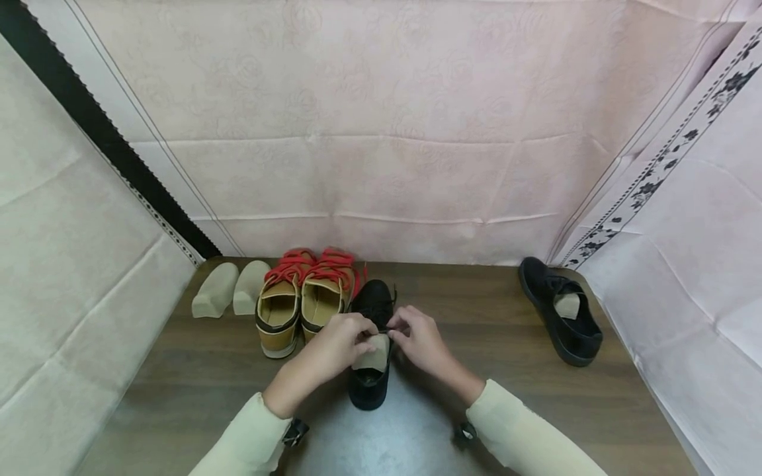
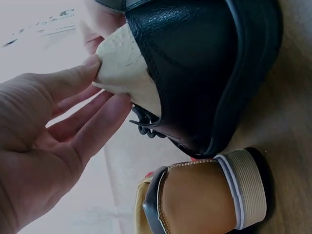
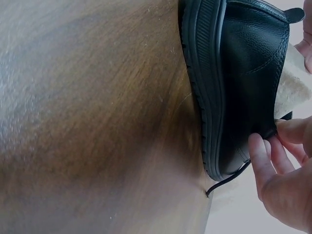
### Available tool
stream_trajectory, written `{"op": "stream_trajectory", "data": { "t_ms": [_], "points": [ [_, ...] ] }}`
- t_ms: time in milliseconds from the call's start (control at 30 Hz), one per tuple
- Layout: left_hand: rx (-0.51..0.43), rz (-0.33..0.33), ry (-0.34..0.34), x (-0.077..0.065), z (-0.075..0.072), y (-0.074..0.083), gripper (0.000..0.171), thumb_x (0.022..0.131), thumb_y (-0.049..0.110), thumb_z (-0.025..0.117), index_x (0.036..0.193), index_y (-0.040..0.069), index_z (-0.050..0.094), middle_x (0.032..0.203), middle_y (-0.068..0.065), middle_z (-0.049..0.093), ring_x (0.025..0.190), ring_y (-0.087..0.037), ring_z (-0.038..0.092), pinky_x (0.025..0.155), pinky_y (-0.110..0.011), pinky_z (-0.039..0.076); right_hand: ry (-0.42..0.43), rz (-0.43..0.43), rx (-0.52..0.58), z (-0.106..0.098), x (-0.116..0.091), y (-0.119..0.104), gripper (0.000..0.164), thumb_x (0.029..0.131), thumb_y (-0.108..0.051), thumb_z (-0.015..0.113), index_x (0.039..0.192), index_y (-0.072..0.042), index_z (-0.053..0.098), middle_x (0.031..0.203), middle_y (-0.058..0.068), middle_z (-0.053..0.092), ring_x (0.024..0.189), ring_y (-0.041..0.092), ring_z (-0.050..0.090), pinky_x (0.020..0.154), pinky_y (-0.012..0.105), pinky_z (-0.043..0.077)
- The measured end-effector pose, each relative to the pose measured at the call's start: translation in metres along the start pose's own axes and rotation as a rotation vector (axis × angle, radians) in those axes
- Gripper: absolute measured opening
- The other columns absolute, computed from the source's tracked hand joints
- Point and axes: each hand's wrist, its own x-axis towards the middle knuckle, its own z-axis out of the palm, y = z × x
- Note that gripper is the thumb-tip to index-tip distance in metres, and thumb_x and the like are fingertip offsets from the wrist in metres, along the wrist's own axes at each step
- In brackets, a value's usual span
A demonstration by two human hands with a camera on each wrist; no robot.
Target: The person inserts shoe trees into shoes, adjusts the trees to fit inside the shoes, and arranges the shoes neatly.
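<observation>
A black lace-up shoe (image 1: 368, 393) stands on the floor in the middle of the head view, toe pointing away. A cream shoe insert (image 2: 126, 61) sits in its opening, with one end sticking out. My left hand (image 1: 344, 344) is at the shoe's left side, thumb and fingers pinching the insert, as the left wrist view shows. From the other side, my right hand (image 1: 419, 338) pinches the edge of the shoe's opening by the laces. Close up, its fingertips (image 3: 257, 141) lie against the black leather, and a loose lace (image 3: 229, 180) hangs below.
Just left of the black shoe stand tan shoes (image 1: 276, 337) with red laces. Two more cream inserts (image 1: 214, 291) lie farther left. At the far right is another black shoe (image 1: 562, 340) with an insert (image 1: 567, 305) inside. Pale patterned cloth (image 1: 387, 178) hangs behind and at both sides.
</observation>
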Motion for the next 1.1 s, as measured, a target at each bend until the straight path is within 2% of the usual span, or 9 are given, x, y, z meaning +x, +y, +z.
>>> {"op": "stream_trajectory", "data": {
  "t_ms": [133,467,600,767,1100],
  "points": [
    [0.030,-0.004,0.005,-0.001,0.003,0.003,0.016,0.090,0.015,0.080,0.103,0.007,0.076,0.098,-0.002,0.072,0.088,-0.013,0.067,0.074,-0.028,0.058,0.009,0.002,0.000,0.000,0.000,0.001,0.016,0.092,-0.005,0.076,0.095,-0.019,0.069,0.098,-0.006,0.065,0.090,0.009,0.066,0.079,0.025,0.057],
    [0.211,0.083,0.078,-0.005,0.012,0.004,0.017,0.091,0.016,0.079,0.104,0.006,0.074,0.097,-0.002,0.068,0.088,-0.016,0.067,0.074,-0.030,0.058,0.021,-0.020,0.002,-0.002,-0.001,-0.001,0.014,0.092,-0.003,0.076,0.098,-0.014,0.069,0.099,-0.002,0.067,0.090,0.012,0.068,0.080,0.026,0.059],
    [0.270,0.089,0.093,-0.008,0.016,0.000,0.020,0.091,0.015,0.080,0.106,0.005,0.074,0.098,-0.003,0.066,0.090,-0.018,0.068,0.077,-0.031,0.059,0.008,0.004,0.029,0.000,-0.003,-0.003,0.015,0.092,-0.003,0.076,0.100,-0.014,0.069,0.102,-0.001,0.067,0.092,0.011,0.068,0.081,0.025,0.059],
    [0.258,0.086,0.108,-0.009,0.016,-0.001,0.020,0.090,0.014,0.081,0.106,0.004,0.074,0.099,-0.004,0.066,0.090,-0.018,0.069,0.076,-0.031,0.060,0.005,0.018,0.044,0.001,-0.003,-0.002,0.015,0.092,-0.004,0.076,0.101,-0.015,0.069,0.102,-0.002,0.066,0.091,0.010,0.067,0.081,0.023,0.058],
    [0.176,0.044,0.141,-0.005,0.016,0.003,0.016,0.087,0.010,0.083,0.100,0.006,0.076,0.095,-0.002,0.066,0.083,-0.013,0.066,0.070,-0.026,0.058,0.019,0.014,0.035,0.001,-0.005,0.002,0.016,0.092,-0.005,0.077,0.100,-0.017,0.069,0.097,-0.003,0.069,0.086,0.009,0.067,0.078,0.027,0.059]
  ]
}}
